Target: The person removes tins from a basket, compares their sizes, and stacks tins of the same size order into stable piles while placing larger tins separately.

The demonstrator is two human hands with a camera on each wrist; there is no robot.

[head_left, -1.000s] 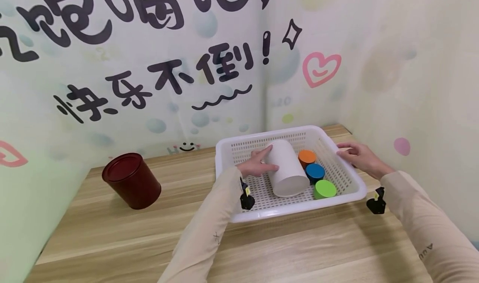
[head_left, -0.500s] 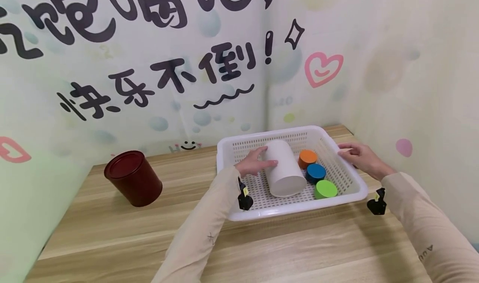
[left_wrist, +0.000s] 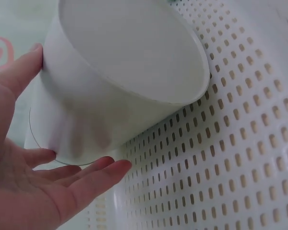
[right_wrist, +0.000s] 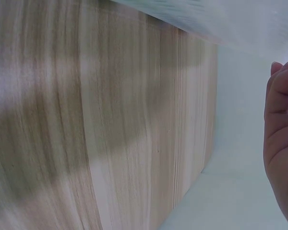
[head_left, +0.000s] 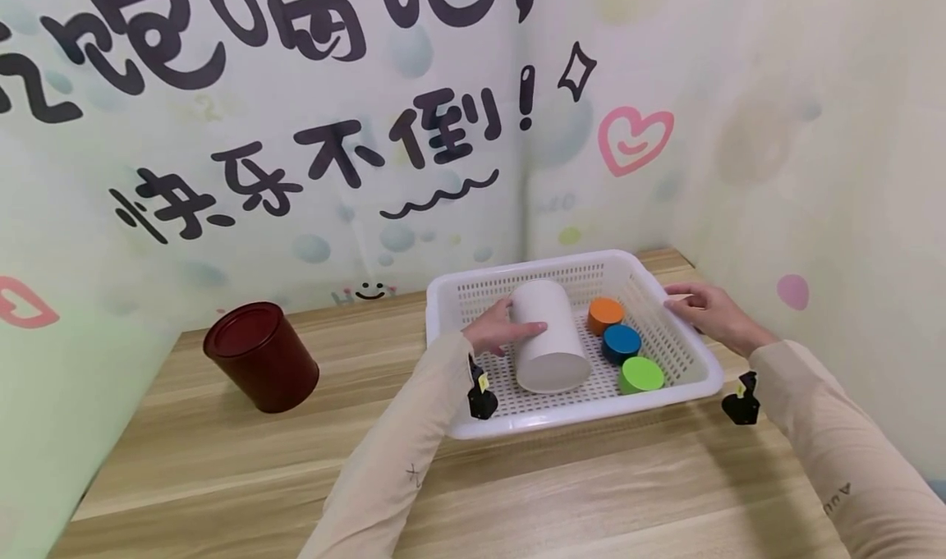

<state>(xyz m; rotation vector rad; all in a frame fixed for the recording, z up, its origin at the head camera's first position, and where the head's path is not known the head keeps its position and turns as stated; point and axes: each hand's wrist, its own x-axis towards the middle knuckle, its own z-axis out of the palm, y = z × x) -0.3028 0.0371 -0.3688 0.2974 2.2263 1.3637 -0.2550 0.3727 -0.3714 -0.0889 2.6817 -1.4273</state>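
A large white cylinder [head_left: 548, 329] lies on its side in a white perforated plastic basket [head_left: 510, 424], its near end facing me. My left hand [head_left: 497, 329] is at the cylinder's left side, with the thumb touching its surface. In the left wrist view, the left hand [left_wrist: 43, 177] has extended, spread fingers beside and under the cylinder [left_wrist: 91, 115]. My right hand [head_left: 713, 314] pinches the basket's right rim; in the right wrist view the right hand [right_wrist: 283, 129] shows curled fingers at the picture's edge.
Right of the cylinder, orange [head_left: 605, 314], blue [head_left: 622, 343] and green [head_left: 641, 374] short round pieces line up inside the basket. A dark red can [head_left: 262, 358] stands at the left on the wooden table [head_left: 296, 469]. Printed walls border the back and right side.
The white cylinder has shifted left in the basket, away from the coloured pieces. My left fingers have slid off its top toward its left side. The right hand stays at the rim.
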